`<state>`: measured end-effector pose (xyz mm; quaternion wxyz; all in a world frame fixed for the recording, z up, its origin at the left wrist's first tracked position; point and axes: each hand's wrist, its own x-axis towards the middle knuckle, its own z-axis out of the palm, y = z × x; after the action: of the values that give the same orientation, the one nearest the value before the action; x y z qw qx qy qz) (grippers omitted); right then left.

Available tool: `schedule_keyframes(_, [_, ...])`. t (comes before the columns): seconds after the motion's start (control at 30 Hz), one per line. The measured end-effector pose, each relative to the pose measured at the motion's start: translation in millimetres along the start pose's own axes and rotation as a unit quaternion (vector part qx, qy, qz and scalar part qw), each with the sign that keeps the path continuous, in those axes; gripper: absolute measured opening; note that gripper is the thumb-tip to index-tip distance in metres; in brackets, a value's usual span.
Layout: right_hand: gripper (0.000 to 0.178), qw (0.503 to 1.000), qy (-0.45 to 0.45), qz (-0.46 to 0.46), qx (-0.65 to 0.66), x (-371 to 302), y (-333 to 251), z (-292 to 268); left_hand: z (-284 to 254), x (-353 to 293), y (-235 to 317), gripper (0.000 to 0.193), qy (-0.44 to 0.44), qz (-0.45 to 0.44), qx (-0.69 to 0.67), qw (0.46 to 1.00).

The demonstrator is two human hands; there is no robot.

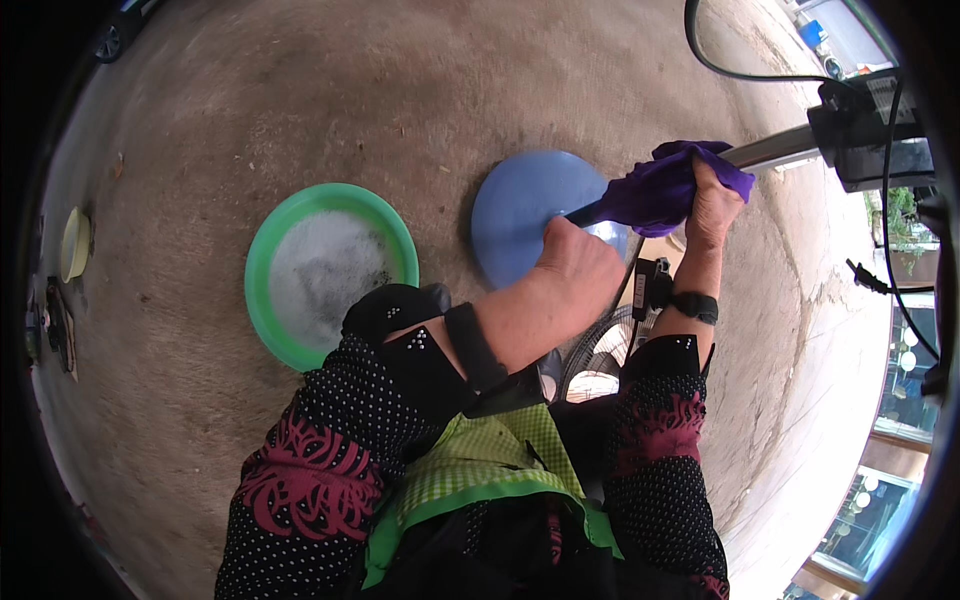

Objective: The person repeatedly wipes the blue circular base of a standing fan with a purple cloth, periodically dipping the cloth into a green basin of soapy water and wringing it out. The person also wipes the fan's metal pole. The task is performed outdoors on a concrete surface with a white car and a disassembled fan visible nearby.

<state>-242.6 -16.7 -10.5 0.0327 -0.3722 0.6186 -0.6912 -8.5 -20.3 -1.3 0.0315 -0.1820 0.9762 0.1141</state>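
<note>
- Purple cloth (650, 192): gathered around the pole (775, 150), between the right grip and the left grip, with a loose fold showing beyond the right grip.
- Right grip (712, 205): closed on the cloth, fingers curled over the fabric and the pole inside it; no visible gap between palm and cloth.
- Left grip (582, 258): clenched around the narrow dark section of the pole that emerges from the cloth; thumb side uppermost, fingertips hidden below.
- Pole: runs obliquely through both grips; bright metal is exposed to the right of and above the right grip, where it meets a black housing (868, 135).
- Blue disc (525, 205): round and smooth, at the dark end of the pole, behind the left grip and extending to its left.
- Green basin (405, 250): to the left of the left grip, well apart from it, on the concrete floor (290, 110); contains foamy water (325, 265).
- Fan grille (600, 350): round, wire, below the left grip and partly covered by the clothing.
- Small black box (655, 285): below and to the left of the right grip, beside the right forearm.
- Black cable (886, 200): hangs to the right of the right grip, apart from it.
- Black wristbands (474, 348): one behind each grip, next to the dotted sleeves (350, 400).
</note>
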Motion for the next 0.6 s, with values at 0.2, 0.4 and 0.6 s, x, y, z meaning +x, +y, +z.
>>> schedule_keyframes(0.2, [0.011,1.000,0.007,0.024,0.001,-7.6,5.3,0.6,-1.8,-0.4,-6.2,0.012,-0.006,-0.035,0.003,0.999])
schedule_keyframes(0.4, [0.022,0.999,0.028,0.030,-0.019,-23.4,14.1,0.8,-1.5,-1.6,-26.0,0.015,0.002,-0.110,0.024,0.994])
schedule_keyframes(0.6, [0.027,0.986,-0.006,-0.002,-0.167,-46.5,75.5,-3.7,-3.1,-5.0,-39.6,0.022,0.025,-0.163,0.049,0.985])
